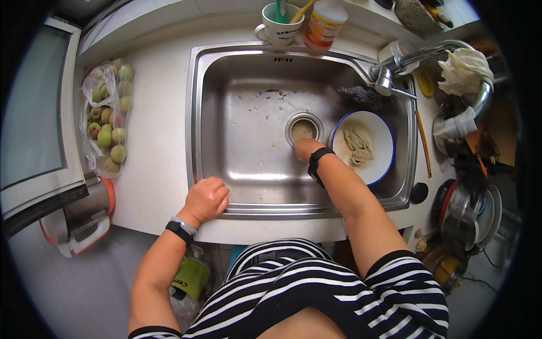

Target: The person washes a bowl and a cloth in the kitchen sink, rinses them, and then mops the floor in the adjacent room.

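Observation:
My right hand [308, 149] is at the near rim of the round drain [303, 128] in the stainless steel sink [245, 123]; its fingers point down and are mostly hidden. Wet bits of food lie on the sink floor beyond the drain. Right of this hand, a white enamel basin [383, 146] with a blue rim holds a wrung, off-white cloth [358, 148]. My left hand [207, 195] rests with curled fingers on the sink's near left corner, and nothing shows in it.
Peaches in a clear plastic bag [106, 123] lie on the left counter. A mug [280, 31] with toothbrushes and a plastic bottle [326, 25] stand behind the sink. The faucet [384, 80], with a cloth [465, 70] over its spout, is at the back right; stacked pans [461, 216] are at right.

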`<state>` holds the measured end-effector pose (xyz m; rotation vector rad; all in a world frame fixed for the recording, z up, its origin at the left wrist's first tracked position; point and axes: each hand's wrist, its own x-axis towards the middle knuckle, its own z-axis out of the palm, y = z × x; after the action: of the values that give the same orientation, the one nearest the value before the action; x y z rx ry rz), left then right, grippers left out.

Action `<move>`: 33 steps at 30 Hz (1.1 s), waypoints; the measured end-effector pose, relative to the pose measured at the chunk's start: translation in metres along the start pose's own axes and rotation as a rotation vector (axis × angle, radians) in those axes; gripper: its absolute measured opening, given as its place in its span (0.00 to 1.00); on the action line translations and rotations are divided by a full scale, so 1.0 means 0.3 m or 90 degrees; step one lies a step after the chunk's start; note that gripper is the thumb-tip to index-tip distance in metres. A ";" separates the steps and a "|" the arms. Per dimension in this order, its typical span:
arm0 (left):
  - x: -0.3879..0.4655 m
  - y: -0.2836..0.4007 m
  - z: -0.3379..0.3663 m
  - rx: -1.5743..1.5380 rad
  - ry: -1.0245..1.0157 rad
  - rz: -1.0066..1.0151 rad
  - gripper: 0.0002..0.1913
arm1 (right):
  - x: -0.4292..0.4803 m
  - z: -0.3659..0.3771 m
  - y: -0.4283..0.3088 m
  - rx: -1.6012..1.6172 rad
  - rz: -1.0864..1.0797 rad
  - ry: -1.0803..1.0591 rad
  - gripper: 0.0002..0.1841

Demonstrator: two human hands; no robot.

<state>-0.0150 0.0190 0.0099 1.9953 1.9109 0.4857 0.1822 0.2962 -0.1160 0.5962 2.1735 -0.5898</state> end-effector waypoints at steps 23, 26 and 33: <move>0.015 -0.002 0.002 -0.012 -0.014 -0.016 0.05 | -0.005 0.059 0.023 0.017 0.069 0.367 0.06; 0.012 -0.001 0.002 -0.006 -0.005 -0.012 0.05 | -0.063 0.029 0.026 -0.024 0.040 0.425 0.04; 0.004 0.001 0.003 -0.014 0.001 -0.018 0.05 | -0.136 0.007 -0.024 -0.022 -0.081 0.580 0.03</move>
<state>-0.0142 0.0202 0.0092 1.9525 1.9227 0.4995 0.2028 0.2804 -0.0838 0.8150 3.0808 -0.3681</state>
